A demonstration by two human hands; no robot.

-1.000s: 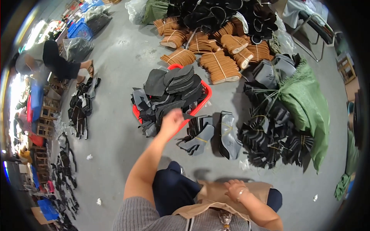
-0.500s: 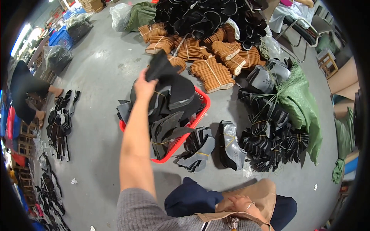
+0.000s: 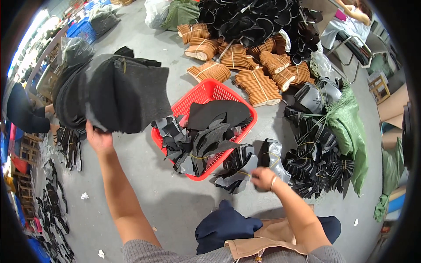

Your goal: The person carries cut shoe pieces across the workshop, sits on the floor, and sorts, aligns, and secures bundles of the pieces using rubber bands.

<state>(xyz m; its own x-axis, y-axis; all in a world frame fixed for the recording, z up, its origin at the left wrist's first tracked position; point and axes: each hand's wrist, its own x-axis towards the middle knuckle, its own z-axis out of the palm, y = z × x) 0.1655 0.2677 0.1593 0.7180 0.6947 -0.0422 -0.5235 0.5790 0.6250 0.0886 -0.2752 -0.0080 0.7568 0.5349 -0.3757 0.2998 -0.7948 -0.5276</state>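
Observation:
My left hand [image 3: 100, 136] grips a large bundle of black cut fabric pieces [image 3: 116, 92] from below, raised above the floor left of the red basket [image 3: 177, 109]. Inside the basket lie more black and grey cut pieces [image 3: 219, 115], some tied with a yellow band. My right hand [image 3: 264, 179] is closed by the yellow tie of a grey and black bundle [image 3: 237, 173] beside the basket's near right corner. Whether its fingers pinch that tie is too small to tell. Just behind this hand stands a silvery tied bundle [image 3: 274, 154].
Brown tied stacks [image 3: 258, 87] and a black heap [image 3: 258, 22] lie beyond the basket. At the right are black bundles [image 3: 313, 162] and a green woven sack [image 3: 348, 127]. Loose black strips [image 3: 52, 210] line the left. A person [image 3: 351, 22] sits at the far right.
My left hand has lifted the black bundle out of the basket and swung it left. The right hand has left my lap and reached forward to the tied bundle by the basket.

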